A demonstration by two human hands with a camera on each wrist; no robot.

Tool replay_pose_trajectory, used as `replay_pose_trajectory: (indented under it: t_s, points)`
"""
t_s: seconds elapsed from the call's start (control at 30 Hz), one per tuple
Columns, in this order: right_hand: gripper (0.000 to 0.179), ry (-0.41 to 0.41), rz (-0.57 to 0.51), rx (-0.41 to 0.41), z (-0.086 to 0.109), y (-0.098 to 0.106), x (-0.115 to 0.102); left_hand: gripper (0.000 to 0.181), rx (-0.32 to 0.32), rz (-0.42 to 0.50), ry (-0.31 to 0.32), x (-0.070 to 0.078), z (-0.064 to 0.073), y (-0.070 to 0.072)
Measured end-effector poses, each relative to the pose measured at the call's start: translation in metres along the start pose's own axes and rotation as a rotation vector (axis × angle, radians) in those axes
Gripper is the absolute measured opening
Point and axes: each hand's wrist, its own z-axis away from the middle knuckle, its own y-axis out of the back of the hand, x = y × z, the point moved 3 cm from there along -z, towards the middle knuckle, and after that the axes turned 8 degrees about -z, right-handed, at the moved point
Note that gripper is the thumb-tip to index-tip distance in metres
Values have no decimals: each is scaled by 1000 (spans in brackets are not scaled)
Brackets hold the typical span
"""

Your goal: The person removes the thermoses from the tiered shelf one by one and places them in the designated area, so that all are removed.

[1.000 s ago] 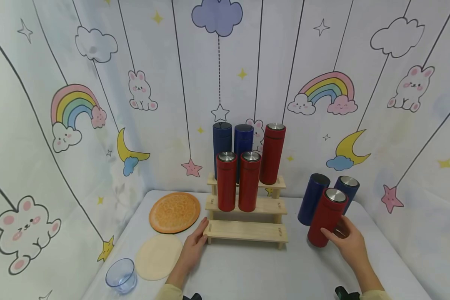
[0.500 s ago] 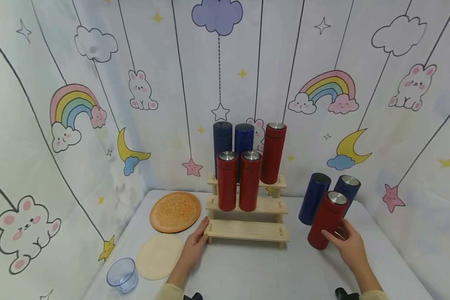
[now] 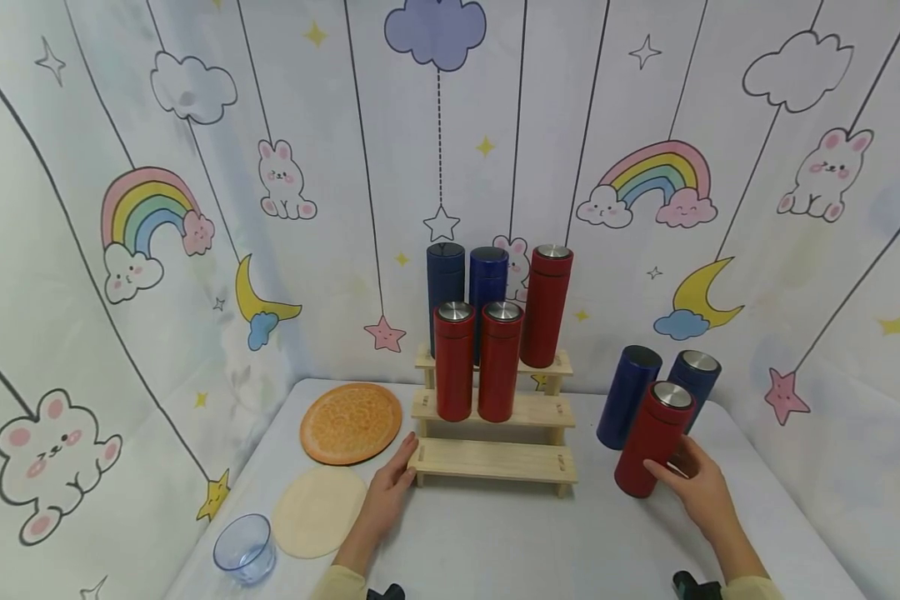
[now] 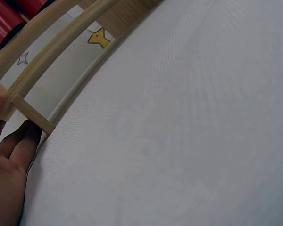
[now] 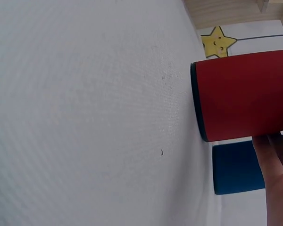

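Note:
My right hand grips a red thermos bottle low on its body, thumb in front and fingers behind. It stands upright at the table's right; its dark base appears to touch the cloth in the right wrist view. Two blue thermos bottles stand just behind it. My left hand rests its fingers against the left end of a three-tier wooden rack, at the lowest shelf. On the middle shelf are two red bottles; the top shelf bears two blue ones and a red one.
Left of the rack lie a round pizza-like disc and a pale round disc. A clear blue glass stands at the left front. A patterned cloth backdrop closes off the back and sides of the white table.
The red thermos bottle in my right hand has moved slightly down and toward me since the first frame, then stayed put. My left hand keeps its place at the rack.

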Motion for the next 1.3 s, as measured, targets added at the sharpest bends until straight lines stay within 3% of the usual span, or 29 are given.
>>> replay_pose_trajectory:
  t_s: [0.3,0.53,0.87,1.3]
  points:
    - [89,-47,56,-26,-1,3,7,52,14,-9,-43,1,1,0]
    - [90,-19,91,-31,4,1,-3,53,7,-20,-6,-1,4,1]
    - [95,41,65,47,15,13,-46,53,2,-15,1,1,2,-1]
    - [78,148,72,182,36,31,-97,53,-3,-17,-3,0,1,1]
